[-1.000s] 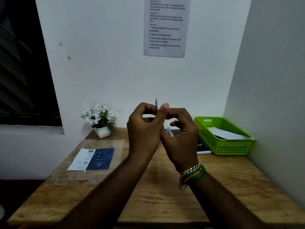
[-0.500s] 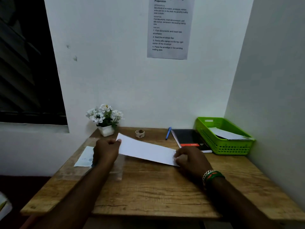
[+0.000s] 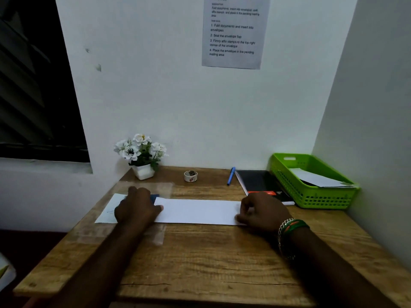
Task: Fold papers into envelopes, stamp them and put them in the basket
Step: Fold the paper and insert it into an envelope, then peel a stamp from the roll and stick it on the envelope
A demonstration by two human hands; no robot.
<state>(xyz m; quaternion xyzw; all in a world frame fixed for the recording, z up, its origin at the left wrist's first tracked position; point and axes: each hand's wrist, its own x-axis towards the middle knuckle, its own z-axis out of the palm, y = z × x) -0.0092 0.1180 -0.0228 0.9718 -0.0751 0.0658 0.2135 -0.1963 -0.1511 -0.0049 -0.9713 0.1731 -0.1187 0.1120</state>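
Paper (image 3: pixel 198 211) sits flat on the counter (image 3: pixel 211 258) btwn your two hands: white, blank on the side facing up, a long narrow strip shape running left to right, edges look straight, no writing visible on it. Can't tell from here how many layers it has.

Your left hand (image 3: pixel 136 208) is palm-down over the paper's left end, fingers curled, thumb tip touching the left edge; it presses rather than grips. Your right hand (image 3: pixel 261 211) covers the right end, fingers bent, thumb and fingertips touching the near right corner; can't tell if that corner is pinched or just pressed down. Bracelets (image 3: pixel 289 230) on your right wrist: silver chain plus green and orange bands.

Under and left of your left hand lies a white-and-blue printed sheet (image 3: pixel 109 211) inside a clear plastic sleeve (image 3: pixel 160 234); print too small to read.

Beyond your right hand, a black notebook (image 3: pixel 260 182) w/ a red label, text unreadable, and a blue pen (image 3: pixel 230 176) just left of it. Further right, touching the notebook, a green basket (image 3: pixel 311 197) w/ a white envelope (image 3: pixel 318 179) already in it.

Beyond the paper, roughly btwn your hands, a small roll of stamps (image 3: pixel 190 176). Beyond your left hand, white flowers in a white pot (image 3: pixel 142 155).

Wall notice (image 3: pixel 233 34) reads: "1. Fold documents and insert into envelopes 2. Seal the envelope flap 3. Firmly affix stamps to the top right corner of the envelope 4. Place the envelope in the pending mailing area".
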